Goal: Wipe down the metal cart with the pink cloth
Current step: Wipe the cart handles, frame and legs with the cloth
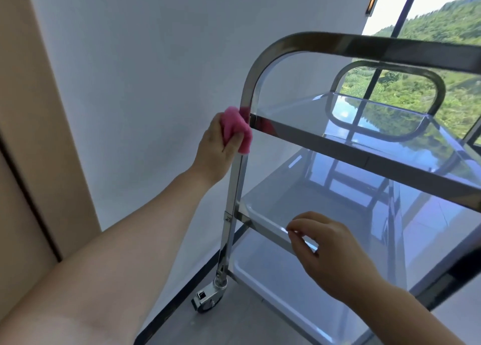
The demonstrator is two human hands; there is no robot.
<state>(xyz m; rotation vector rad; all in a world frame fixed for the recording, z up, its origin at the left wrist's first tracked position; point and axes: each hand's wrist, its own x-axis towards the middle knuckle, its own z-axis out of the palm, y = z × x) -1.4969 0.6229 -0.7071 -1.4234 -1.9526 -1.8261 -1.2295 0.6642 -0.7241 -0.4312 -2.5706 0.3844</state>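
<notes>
My left hand (217, 146) grips the bunched cloth (238, 130), fingers curled round it, and presses it against the cart's (338, 146) near-left upright, level with the top shelf rail. My right hand (330, 251) holds nothing; its fingers are loosely curled over the front edge of the middle shelf, and I cannot tell whether they touch it.

Progress: wiping is under way on the frame. Nothing in view shows which surfaces are already done; the shelves all reflect brightly, but that may be the steel itself. No streaks or wet marks are visible.

Remaining, in my judgement: the lower part of this upright down to the caster (208, 296), the handle (351, 44), the other posts, and probably the three shelves.
</notes>
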